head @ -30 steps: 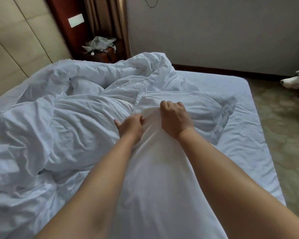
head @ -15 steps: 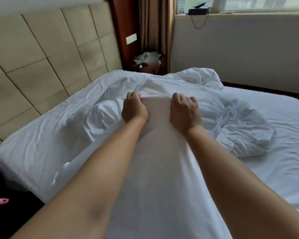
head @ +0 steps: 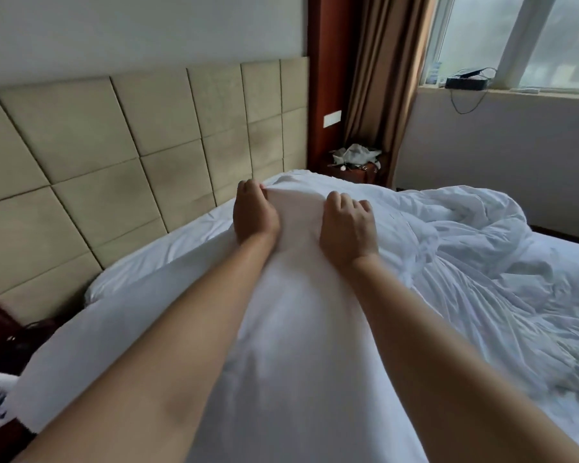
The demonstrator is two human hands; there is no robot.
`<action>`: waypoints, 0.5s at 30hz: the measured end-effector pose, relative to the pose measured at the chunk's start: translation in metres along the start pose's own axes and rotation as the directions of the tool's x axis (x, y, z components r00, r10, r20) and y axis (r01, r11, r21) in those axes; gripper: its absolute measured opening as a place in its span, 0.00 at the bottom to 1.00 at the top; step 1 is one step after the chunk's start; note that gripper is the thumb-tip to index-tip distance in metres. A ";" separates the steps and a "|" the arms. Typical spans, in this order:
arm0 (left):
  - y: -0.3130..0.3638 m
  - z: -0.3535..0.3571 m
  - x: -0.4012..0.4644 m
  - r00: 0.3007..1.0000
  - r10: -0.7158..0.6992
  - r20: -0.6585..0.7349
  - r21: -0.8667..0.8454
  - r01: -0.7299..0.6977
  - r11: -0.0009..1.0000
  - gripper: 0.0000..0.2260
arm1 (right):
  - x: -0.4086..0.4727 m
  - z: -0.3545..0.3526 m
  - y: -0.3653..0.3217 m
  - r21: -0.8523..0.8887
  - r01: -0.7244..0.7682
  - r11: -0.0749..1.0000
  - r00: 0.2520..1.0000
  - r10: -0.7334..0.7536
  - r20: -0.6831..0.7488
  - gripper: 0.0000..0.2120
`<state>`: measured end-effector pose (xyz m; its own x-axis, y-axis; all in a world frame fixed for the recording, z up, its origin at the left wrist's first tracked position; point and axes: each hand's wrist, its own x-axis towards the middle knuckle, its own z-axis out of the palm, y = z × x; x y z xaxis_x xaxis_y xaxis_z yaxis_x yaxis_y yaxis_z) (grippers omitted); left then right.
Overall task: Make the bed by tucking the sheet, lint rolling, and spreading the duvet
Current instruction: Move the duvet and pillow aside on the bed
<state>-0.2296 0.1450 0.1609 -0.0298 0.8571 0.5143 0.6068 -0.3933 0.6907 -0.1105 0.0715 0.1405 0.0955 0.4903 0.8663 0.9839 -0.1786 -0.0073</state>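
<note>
Both hands grip the white crumpled duvet (head: 315, 329): your left hand (head: 254, 215) and right hand (head: 346, 228) are fisted on its edge at frame centre, close together. The rest is bunched at centre right on the white-sheeted bed (head: 154, 259). Judgement: the grip is too narrow. Slide hands apart to the corners, keep the edge square to the beige padded headboard (head: 114, 145), then flick out.

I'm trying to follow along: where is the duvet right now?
In the head view, the duvet is centre frame, gripped by the left hand and right hand, bunched rightward over the bed sheet.
</note>
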 end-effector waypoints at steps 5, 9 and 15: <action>-0.045 0.000 0.061 1.000 -0.005 -0.024 -0.025 0.004 1.000 0.11 | 0.042 0.056 -0.038 0.038 0.019 0.999 1.000 -0.018 -0.022 0.09; -0.069 0.012 0.125 0.999 0.010 -0.038 -0.005 -0.011 1.000 0.10 | 0.084 0.108 -0.055 0.030 -0.002 1.000 1.000 0.003 -0.017 0.10; -0.108 0.046 0.213 0.996 0.071 -0.053 0.064 -0.068 0.996 0.10 | 0.135 0.196 -0.068 0.011 -0.028 1.000 0.998 0.027 0.050 0.10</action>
<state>-0.2649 0.3857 0.1726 -0.0288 0.8081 0.5883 0.6567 -0.4284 0.6206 -0.1349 0.3172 0.1596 0.1297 0.5269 0.8400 0.9825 -0.1826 -0.0372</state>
